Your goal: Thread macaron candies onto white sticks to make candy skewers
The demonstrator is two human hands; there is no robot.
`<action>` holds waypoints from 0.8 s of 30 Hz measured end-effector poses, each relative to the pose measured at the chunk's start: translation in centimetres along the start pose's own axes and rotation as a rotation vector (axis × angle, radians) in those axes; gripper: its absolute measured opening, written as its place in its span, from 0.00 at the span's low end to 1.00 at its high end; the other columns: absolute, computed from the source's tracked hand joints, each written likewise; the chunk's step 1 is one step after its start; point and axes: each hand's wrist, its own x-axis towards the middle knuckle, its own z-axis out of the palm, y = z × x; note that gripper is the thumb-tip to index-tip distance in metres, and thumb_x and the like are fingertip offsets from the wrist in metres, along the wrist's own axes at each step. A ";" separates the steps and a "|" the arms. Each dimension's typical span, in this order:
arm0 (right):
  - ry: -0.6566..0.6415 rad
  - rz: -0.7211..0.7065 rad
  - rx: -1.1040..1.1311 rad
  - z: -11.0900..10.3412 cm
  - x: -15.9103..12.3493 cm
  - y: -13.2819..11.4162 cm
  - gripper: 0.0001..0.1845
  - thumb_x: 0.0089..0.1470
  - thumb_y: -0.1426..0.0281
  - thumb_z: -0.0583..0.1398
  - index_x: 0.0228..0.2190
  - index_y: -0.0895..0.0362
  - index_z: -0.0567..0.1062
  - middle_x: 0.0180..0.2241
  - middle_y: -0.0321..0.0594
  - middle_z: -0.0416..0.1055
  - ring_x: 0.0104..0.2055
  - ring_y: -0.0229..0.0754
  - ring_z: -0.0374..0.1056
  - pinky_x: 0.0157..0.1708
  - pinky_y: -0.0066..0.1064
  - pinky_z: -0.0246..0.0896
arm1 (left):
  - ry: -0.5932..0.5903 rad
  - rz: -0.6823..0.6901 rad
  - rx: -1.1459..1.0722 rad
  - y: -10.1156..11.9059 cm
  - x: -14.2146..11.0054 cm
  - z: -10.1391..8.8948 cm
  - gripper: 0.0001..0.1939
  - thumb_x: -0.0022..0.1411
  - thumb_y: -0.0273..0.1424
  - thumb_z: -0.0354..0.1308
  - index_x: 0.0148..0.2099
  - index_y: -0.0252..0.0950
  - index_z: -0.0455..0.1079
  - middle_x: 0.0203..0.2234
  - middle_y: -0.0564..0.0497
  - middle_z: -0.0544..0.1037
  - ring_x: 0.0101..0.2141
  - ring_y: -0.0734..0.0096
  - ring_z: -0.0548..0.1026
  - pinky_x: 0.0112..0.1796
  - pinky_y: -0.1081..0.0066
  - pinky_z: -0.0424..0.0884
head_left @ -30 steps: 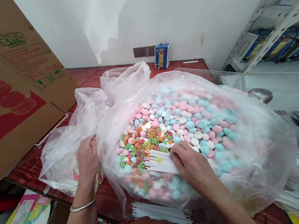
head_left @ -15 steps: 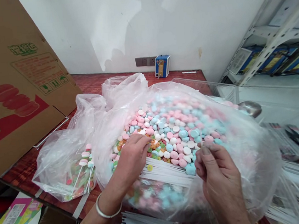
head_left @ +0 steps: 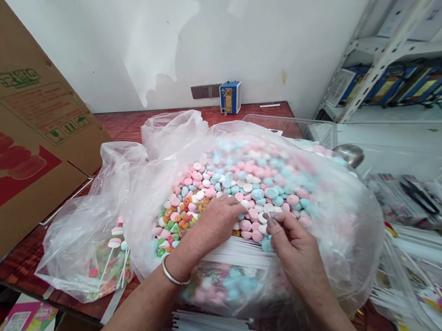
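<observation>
My left hand [head_left: 221,219], a bangle on its wrist, reaches over the open plastic bag [head_left: 139,211] of candy. Its fingers are bent together among pink, white and blue button-shaped candies [head_left: 259,193]; their tips and whatever they hold are hidden. To the right, my right hand [head_left: 294,239] is closed in a pinch just above the candies, and what sits between thumb and fingertip is too small to name. White sticks [head_left: 240,253] lie in a bundle across the bag's front, below both hands. Small ring-shaped candies [head_left: 177,222] in orange and green lie left of my left hand.
A smaller clear bag [head_left: 67,250] at left holds candies on sticks [head_left: 114,242]. Beside it stands a large cardboard box [head_left: 14,113]. More white sticks [head_left: 214,329] lie at the front edge. A metal scoop [head_left: 350,155] and a shelf [head_left: 381,112] are at right.
My left hand has moved right, from the ring-shaped candies to the button-shaped ones. Both hands are now closer together. The whole view has shifted slightly.
</observation>
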 end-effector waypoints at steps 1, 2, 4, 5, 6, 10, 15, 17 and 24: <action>-0.023 -0.040 -0.106 0.1 0.1 -0.1 0.13 0.61 0.60 0.58 0.32 0.56 0.75 0.26 0.34 0.68 0.29 0.39 0.63 0.29 0.29 0.57 | 0.006 -0.013 -0.006 -0.1 0.1 0.1 0.14 0.63 0.19 0.54 0.45 0.37 0.77 0.37 0.46 0.79 0.41 0.62 0.73 0.44 0.64 0.67; -0.058 -0.071 -0.215 0.4 0.1 -0.2 0.12 0.61 0.61 0.58 0.30 0.56 0.74 0.28 0.36 0.70 0.31 0.41 0.64 0.31 0.30 0.57 | 0.022 -0.036 -0.026 -0.1 0.0 0.2 0.14 0.63 0.20 0.54 0.45 0.37 0.77 0.37 0.46 0.79 0.41 0.61 0.73 0.44 0.64 0.67; -0.114 -0.105 -0.416 1.1 0.3 -0.2 0.12 0.61 0.63 0.57 0.29 0.56 0.73 0.29 0.38 0.70 0.32 0.43 0.65 0.32 0.31 0.56 | 0.078 -0.102 -0.114 0.1 -0.2 -0.1 0.13 0.63 0.21 0.54 0.46 0.36 0.77 0.37 0.46 0.78 0.42 0.61 0.74 0.45 0.63 0.67; -0.127 -0.115 -0.497 1.5 0.4 -0.1 0.11 0.61 0.64 0.57 0.29 0.56 0.72 0.30 0.39 0.70 0.32 0.43 0.65 0.32 0.31 0.55 | 0.121 -0.147 -0.180 0.3 -0.3 -0.3 0.14 0.63 0.22 0.54 0.47 0.36 0.76 0.38 0.46 0.79 0.43 0.61 0.74 0.45 0.63 0.68; -0.135 -0.123 -0.556 1.9 0.5 0.0 0.11 0.61 0.65 0.57 0.29 0.56 0.72 0.30 0.39 0.70 0.32 0.43 0.65 0.31 0.31 0.55 | 0.170 -0.205 -0.264 0.5 -0.6 -0.6 0.13 0.63 0.22 0.54 0.47 0.37 0.76 0.39 0.46 0.79 0.43 0.61 0.74 0.45 0.64 0.68; -0.139 -0.152 -0.501 2.6 0.6 0.3 0.10 0.63 0.65 0.56 0.31 0.55 0.71 0.33 0.40 0.71 0.33 0.42 0.66 0.31 0.30 0.56 | 0.284 -0.534 -0.828 1.7 -1.7 -1.7 0.13 0.63 0.31 0.57 0.49 0.37 0.76 0.35 0.49 0.80 0.37 0.65 0.76 0.40 0.66 0.71; -0.236 -0.008 0.160 1.9 0.4 -0.4 0.12 0.62 0.58 0.59 0.37 0.55 0.73 0.32 0.36 0.73 0.32 0.40 0.67 0.32 0.30 0.62 | 0.351 -0.710 -1.506 2.9 -2.5 -1.4 0.17 0.55 0.37 0.68 0.46 0.35 0.78 0.34 0.49 0.79 0.32 0.71 0.77 0.36 0.71 0.72; -0.266 0.016 0.302 1.7 0.3 -0.9 0.12 0.61 0.59 0.61 0.39 0.55 0.74 0.34 0.36 0.74 0.34 0.40 0.68 0.34 0.30 0.64 | 0.337 -0.710 -1.647 3.3 -2.5 -1.1 0.18 0.53 0.37 0.71 0.45 0.35 0.78 0.33 0.48 0.79 0.32 0.71 0.77 0.36 0.71 0.73; -0.187 -0.001 0.192 1.8 0.2 -0.6 0.12 0.60 0.59 0.62 0.39 0.55 0.75 0.31 0.35 0.73 0.34 0.40 0.68 0.36 0.31 0.64 | 0.289 -0.627 -1.642 4.4 -2.1 -0.9 0.18 0.57 0.39 0.68 0.46 0.34 0.79 0.36 0.46 0.81 0.32 0.70 0.77 0.39 0.68 0.73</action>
